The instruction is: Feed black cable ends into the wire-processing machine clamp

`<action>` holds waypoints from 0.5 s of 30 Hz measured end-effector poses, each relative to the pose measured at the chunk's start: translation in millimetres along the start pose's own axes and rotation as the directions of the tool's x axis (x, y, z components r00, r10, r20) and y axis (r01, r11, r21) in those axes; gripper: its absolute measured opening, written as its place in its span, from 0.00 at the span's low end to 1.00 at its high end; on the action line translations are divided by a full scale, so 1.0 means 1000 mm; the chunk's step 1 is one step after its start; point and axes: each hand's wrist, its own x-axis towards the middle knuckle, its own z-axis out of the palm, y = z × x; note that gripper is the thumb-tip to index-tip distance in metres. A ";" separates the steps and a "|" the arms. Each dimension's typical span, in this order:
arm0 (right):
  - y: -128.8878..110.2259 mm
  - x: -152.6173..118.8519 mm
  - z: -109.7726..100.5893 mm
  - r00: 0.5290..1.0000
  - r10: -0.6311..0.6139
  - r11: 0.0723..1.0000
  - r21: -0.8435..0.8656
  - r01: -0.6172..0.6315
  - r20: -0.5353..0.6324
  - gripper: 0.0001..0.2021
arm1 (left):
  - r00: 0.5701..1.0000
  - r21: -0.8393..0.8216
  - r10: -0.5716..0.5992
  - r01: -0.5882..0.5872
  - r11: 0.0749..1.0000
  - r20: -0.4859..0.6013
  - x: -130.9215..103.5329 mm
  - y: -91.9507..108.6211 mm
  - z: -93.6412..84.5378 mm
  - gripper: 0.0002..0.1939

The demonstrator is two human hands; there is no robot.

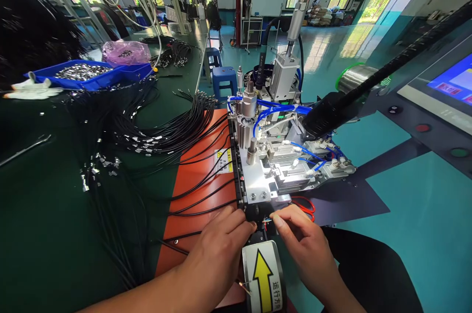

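My left hand [221, 241] is closed at the near end of the machine's black track, over the orange plate [199, 180]; what its fingers grip is hidden. Thin coloured wires [266, 221] stick out between my two hands. The fingertips of my right hand [304, 244] pinch the ends of these wires from the right. Black cables [206, 198] run across the orange plate into the side of the metal machine [258, 175]. Just below my hands is a white label with a yellow arrow [262, 273].
On the green table [37, 219] lie a blue tray of metal parts [83, 72], a pink bag [125, 52], white gloves [35, 88] and a large bundle of black cables [177, 121]. A thick black hose [368, 82] and a control panel [435, 121] stand at the right.
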 end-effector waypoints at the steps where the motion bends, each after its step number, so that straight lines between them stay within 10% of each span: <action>1: -0.001 0.001 0.001 1.000 0.016 1.000 -0.010 -0.016 -0.003 0.12 | 1.000 0.000 -0.003 0.003 1.000 0.000 0.000 0.000 0.000 0.13; 15: -0.004 0.010 0.005 0.989 0.137 0.988 -0.078 -0.132 0.053 0.17 | 1.000 0.001 0.001 -0.001 1.000 -0.007 -0.002 -0.002 0.002 0.14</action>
